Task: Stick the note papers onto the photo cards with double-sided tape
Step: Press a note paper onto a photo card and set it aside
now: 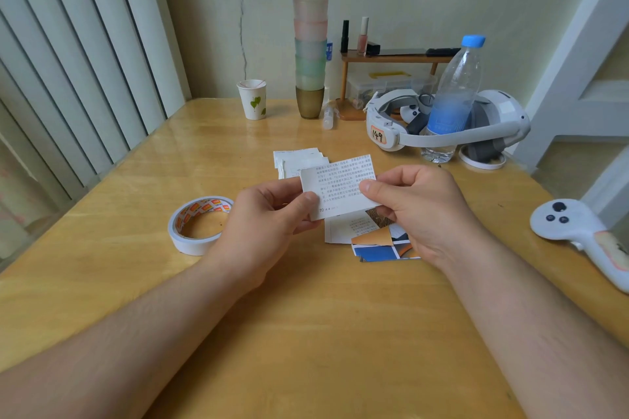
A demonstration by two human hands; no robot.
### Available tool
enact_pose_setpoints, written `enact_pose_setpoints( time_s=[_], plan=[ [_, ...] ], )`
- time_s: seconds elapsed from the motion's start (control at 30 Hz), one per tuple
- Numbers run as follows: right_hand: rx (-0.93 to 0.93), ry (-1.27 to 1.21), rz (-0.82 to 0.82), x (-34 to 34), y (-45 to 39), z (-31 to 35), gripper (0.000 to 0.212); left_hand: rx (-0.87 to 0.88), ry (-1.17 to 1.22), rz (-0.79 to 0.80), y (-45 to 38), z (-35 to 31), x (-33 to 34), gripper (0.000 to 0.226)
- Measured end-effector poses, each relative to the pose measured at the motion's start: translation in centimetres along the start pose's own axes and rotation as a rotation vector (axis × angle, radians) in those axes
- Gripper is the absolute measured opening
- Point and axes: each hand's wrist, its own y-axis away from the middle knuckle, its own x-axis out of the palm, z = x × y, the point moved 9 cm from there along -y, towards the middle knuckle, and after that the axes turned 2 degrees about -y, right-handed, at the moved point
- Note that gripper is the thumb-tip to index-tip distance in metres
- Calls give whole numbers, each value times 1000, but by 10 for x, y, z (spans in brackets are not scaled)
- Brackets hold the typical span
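We are holding one note paper (340, 185) up over the table (306, 316), between both hands. Our left hand (269, 214) is pinching its lower left corner, thumb on top and fingers curled behind, while our right hand (418, 211) is pinching the right edge the same way. The sheet is printed with text and looks thin and very light; we are judging that it will bend and crease easily, so gripping it at the two edges, as now, keeps it flat and off the print.

More note papers (296, 160) are lying in a small pile just beyond the held sheet. The photo cards (381, 241) are lying on the table under our right hand, partly hidden by it. The roll of double-sided tape (197, 224) is resting flat just beside our left wrist, untouched. We are guessing the tape will cling to fingers, so short pieces would handle best.
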Motion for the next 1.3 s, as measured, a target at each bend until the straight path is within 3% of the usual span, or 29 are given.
enact_pose_setpoints(
  time_s=[0.8, 1.3],
  plan=[
    [-2, -101, 14, 0, -2, -1, 25, -30, 54, -5, -1, 4, -2, 21],
    [24, -131, 33, 3, -6, -7, 14, -43, 83, -10, -1, 2, -2, 21]
  ],
)
